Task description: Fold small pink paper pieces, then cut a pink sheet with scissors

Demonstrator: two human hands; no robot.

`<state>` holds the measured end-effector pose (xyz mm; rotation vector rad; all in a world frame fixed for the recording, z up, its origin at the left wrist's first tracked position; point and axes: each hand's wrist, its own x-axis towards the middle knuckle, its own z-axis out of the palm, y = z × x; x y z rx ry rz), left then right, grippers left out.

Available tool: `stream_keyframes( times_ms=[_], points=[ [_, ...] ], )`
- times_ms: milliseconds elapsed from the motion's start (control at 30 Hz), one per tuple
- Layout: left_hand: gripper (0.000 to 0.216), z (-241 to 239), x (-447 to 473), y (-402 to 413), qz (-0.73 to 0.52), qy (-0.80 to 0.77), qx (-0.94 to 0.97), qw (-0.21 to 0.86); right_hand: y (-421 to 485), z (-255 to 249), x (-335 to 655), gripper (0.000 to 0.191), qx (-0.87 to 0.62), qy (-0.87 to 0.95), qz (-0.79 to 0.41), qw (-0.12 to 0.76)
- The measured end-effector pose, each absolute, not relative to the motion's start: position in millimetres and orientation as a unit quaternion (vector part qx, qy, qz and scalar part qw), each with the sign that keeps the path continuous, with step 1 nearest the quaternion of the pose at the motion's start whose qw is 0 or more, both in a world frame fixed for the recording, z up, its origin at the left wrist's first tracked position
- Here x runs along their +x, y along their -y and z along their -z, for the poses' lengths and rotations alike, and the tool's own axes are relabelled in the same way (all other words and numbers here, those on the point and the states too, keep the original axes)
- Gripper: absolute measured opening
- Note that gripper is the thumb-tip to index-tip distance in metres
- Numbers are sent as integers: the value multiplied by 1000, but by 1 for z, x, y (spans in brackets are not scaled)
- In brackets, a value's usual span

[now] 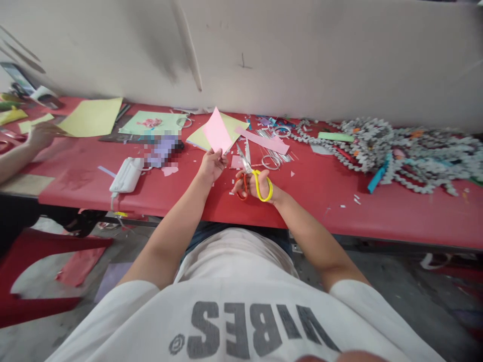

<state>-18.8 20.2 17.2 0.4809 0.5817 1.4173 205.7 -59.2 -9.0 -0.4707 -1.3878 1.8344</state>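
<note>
My left hand (213, 166) pinches the lower edge of a pink paper sheet (218, 129), which is held up off the table. In my right hand (258, 185) is a pair of scissors (247, 162) with one yellow and one orange-red handle loop. Its blades are parted and point up toward the pink sheet, a little to the right of it. Behind the pink sheet lies yellow paper (236, 124). A pink paper strip (264, 141) rests just beyond the scissors, beside thin white sticks (277, 153) and a roll of clear tape (270, 162).
Grey scalloped garlands (370, 146) are heaped at the right of the red table (313, 211). A white power bank (127, 176) with a cable and a purple item (164, 151) lie left. Another person's hand (41, 136) touches a yellow sheet (94, 116). A red stool (33, 251) stands lower left.
</note>
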Motion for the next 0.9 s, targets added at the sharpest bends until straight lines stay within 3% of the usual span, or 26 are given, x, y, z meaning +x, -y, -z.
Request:
stream_keyframes(
  times_ms=[767,900],
  points=[
    [35,-10,-21,-22,-627,-243,234,702,59,14,203,95,-215,566,-708,363],
    [28,-13,-21,-21,-634,-242,224,700,62,10,204,96,-225,568,-704,361]
  ],
)
